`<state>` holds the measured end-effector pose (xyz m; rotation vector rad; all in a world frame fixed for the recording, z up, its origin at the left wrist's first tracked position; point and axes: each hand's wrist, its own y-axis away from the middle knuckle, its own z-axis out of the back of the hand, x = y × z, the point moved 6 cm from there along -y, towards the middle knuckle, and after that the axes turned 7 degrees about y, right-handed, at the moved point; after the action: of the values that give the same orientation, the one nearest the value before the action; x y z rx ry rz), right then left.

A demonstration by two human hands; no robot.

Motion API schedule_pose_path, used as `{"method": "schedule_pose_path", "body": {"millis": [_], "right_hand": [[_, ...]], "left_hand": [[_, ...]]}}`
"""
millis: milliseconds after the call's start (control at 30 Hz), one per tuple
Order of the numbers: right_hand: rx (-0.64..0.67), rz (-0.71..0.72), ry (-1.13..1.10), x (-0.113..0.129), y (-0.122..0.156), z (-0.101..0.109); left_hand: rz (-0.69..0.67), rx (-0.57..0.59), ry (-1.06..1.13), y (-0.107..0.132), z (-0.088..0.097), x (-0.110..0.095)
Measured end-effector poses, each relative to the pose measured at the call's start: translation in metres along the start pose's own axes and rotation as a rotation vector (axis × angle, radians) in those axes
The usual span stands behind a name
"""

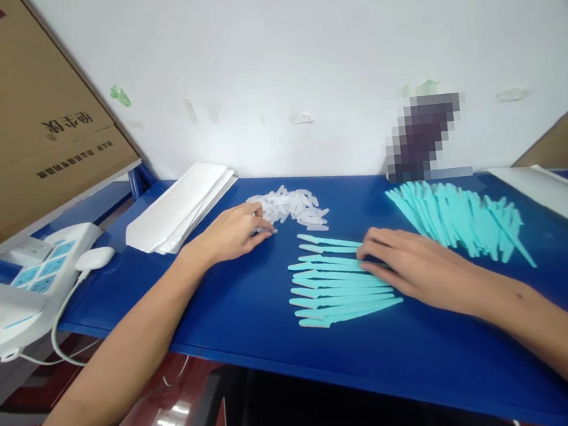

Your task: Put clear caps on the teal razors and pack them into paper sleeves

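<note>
My left hand (238, 231) is at the near left edge of a heap of small translucent white blade caps (291, 205). Its fingers are curled and the thumb and fingertips close on one cap at the heap's edge. Across the middle lies a row of turquoise eyebrow razors (342, 291), their blade ends pointing left. My right hand (403, 258) is over the handle ends of the upper razors, thumb and fingers closing on one handle, which they partly hide. Behind that hand, a larger pile of turquoise eyebrow razors (460, 216) lies fanned out.
Folded white paper sheets (177, 206) lie at the back left of the blue table (277, 354). A white power strip (43, 276) with plugs and a cable is at the left edge. Cardboard boxes (26, 97) stand left, a white wall behind. A pale sheet (558, 193) lies right.
</note>
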<state>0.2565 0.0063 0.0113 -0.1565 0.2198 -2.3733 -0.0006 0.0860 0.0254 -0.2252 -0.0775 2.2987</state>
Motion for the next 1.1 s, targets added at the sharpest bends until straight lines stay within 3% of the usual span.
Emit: {"method": "schedule_pose_path", "body": {"millis": [167, 500, 700, 867, 1100], "right_hand": [[0.119, -0.149, -0.168, -0.005, 0.001, -0.002], [0.168, -0.22, -0.264, -0.005, 0.004, -0.007], [0.07, -0.19, -0.154, -0.004, 0.003, -0.006], [0.025, -0.171, -0.128, -0.005, 0.003, -0.002], [-0.106, -0.267, -0.305, -0.013, 0.005, 0.006]], "left_hand": [[-0.049, -0.041, -0.089, -0.005, -0.008, -0.018], [-0.122, -0.181, 0.017, -0.005, 0.0, -0.032], [-0.138, -0.175, 0.109, -0.006, -0.008, -0.034], [0.022, -0.276, 0.439, -0.008, -0.012, -0.021], [0.206, -0.393, 0.668, -0.011, -0.018, -0.012]]}}
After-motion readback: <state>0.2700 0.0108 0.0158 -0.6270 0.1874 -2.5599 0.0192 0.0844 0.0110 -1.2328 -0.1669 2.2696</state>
